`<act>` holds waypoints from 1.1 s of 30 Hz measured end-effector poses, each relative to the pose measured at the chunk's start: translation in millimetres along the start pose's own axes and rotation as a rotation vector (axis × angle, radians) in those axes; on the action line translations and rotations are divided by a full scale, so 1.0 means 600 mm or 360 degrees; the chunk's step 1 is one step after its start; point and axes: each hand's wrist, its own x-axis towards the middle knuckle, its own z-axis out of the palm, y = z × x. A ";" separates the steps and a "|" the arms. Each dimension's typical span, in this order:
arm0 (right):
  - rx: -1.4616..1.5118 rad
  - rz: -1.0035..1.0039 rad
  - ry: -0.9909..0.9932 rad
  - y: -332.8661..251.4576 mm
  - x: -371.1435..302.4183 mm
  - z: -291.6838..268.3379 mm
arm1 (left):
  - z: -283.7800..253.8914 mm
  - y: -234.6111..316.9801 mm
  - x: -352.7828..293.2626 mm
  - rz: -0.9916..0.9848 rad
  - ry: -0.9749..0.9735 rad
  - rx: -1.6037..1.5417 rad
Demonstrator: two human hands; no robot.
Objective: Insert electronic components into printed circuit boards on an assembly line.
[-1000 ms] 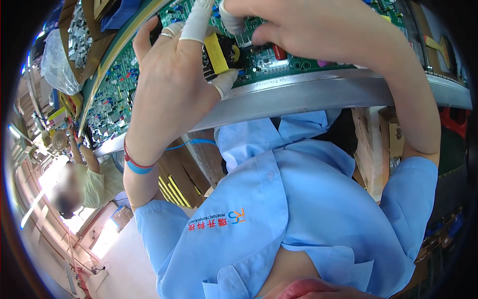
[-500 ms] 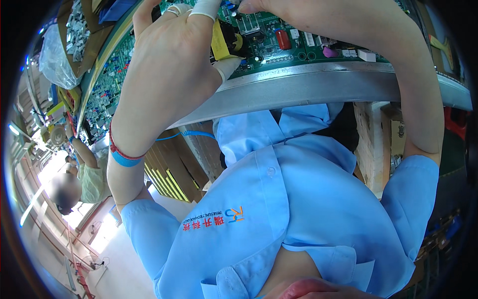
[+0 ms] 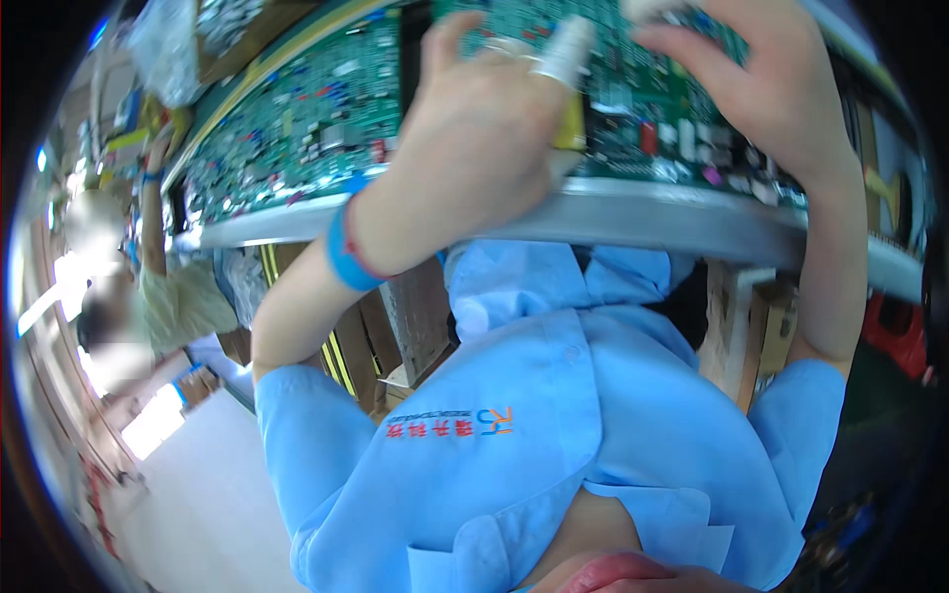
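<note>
My left hand (image 3: 484,138) wears white finger cots and a blue wristband. It lies over the green circuit board (image 3: 618,94), fingers spread, with thumb and one finger on either side of a yellow-wrapped block like a transformer (image 3: 571,124). Motion blur hides whether they press on it. My right hand (image 3: 756,94) is over the board's right part. Its thumb and a white-covered fingertip come close together at the upper edge; what they pinch, if anything, cannot be made out. A red capacitor (image 3: 647,137) stands on the board between my hands.
A metal rail (image 3: 652,210) runs along the near edge. More populated green boards (image 3: 306,138) lie to the left. Beyond them are a clear plastic bag (image 3: 166,49) and a carton of metal parts (image 3: 227,25). Another person (image 3: 183,296) is at far left; a red object (image 3: 895,326) sits at right.
The whole view has shifted, showing more boards at left. My left hand appears farther right, still beside the yellow block. More of my right hand now shows, with thumb and fingertip close together.
</note>
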 end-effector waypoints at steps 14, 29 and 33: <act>0.0117 -0.0516 -0.0377 -0.176 -0.004 0.131 | -0.032 -0.147 -0.307 -0.1238 0.1148 -0.0649; -0.0645 -0.0247 -0.0843 -0.232 0.034 0.187 | -0.038 -0.350 -0.407 -0.1221 0.1090 -0.0126; -0.0636 -0.0155 -0.0877 -0.203 0.023 0.191 | -0.001 -0.389 -0.365 -0.1299 0.0732 0.0110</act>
